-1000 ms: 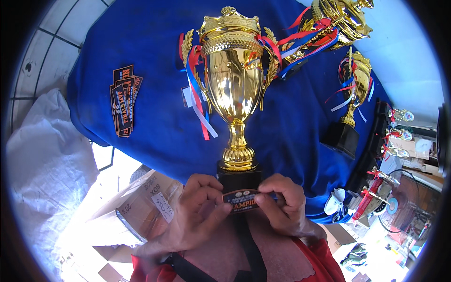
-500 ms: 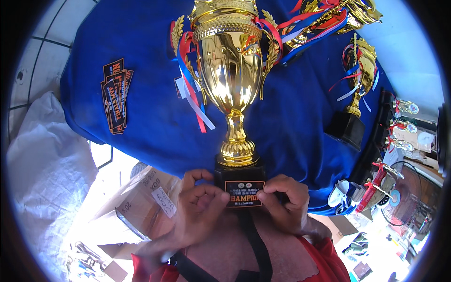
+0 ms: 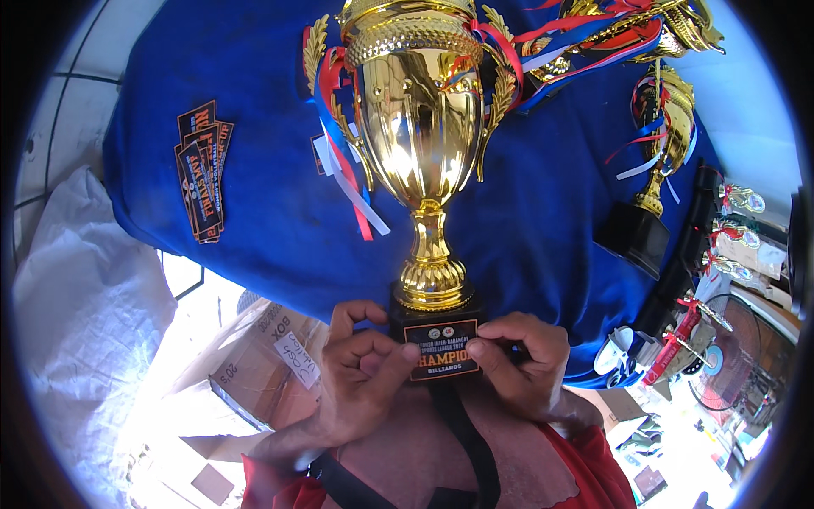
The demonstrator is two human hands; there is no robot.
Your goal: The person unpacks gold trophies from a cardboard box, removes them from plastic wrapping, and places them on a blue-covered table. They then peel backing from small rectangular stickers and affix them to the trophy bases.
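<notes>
A tall gold trophy cup [image 3: 420, 119] with leaf-shaped handles and red, white and blue ribbons stands upright on a black base [image 3: 437, 307]. Against the front of that base is a black label [image 3: 443, 352] with an orange border and pale lettering. My left hand [image 3: 365, 373] pinches the label's left edge, thumb in front and fingers curled beside the base. At the opposite edge my right hand [image 3: 521, 360] has its thumb and bent forefinger closed on the label. Whether the label is stuck down cannot be seen.
A blue cloth [image 3: 271, 220] covers the table. Several similar labels [image 3: 203, 174] lie in an overlapping pile at left. A smaller gold trophy [image 3: 666, 127] stands at right, with more ribboned trophies [image 3: 593, 51] behind. Cardboard boxes [image 3: 263, 365] sit below left, and a fan [image 3: 729, 356] at right.
The view has shifted slightly, moving the far-right trophies outward. Both hands keep their pinch on the label, which now looks slightly tilted, its right side higher.
</notes>
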